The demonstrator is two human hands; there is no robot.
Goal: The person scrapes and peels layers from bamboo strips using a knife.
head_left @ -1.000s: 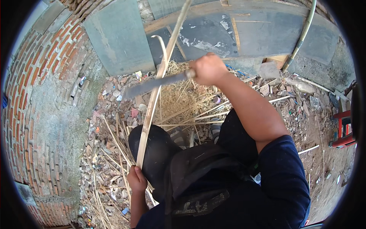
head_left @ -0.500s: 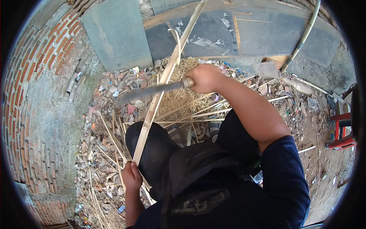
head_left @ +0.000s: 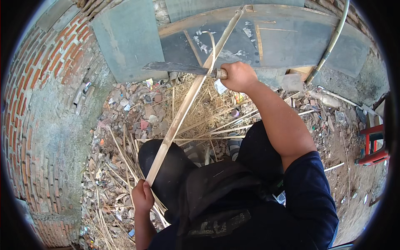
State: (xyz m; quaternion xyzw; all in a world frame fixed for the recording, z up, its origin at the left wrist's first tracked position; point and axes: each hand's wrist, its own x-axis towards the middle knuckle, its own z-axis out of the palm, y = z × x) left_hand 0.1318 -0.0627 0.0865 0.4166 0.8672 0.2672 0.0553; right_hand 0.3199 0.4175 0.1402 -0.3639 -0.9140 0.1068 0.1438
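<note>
A long bamboo strip (head_left: 180,123) runs slantwise from my left knee up toward the grey panels, and a thin curled sliver (head_left: 213,46) stands off its upper part. My left hand (head_left: 143,196) is closed round its near end, beside my left knee. In my right hand (head_left: 239,77) is the wooden handle of a machete (head_left: 179,67), its blade pointing left and lying across the strip close to where the sliver parts from it. Below the strip's far half, pale shavings (head_left: 193,102) are heaped on the ground.
Thin split strips (head_left: 121,154) lie at my left side, and several more cross before my feet. Rubble and litter (head_left: 143,114) cover the ground. A brick wall (head_left: 46,121) rises on the left, grey panels (head_left: 129,41) ahead, a red stool (head_left: 373,143) at right.
My right hand has carried the machete forward along the strip, away from me. The strip's far end has swung somewhat right, while my left hand keeps its hold at the near end.
</note>
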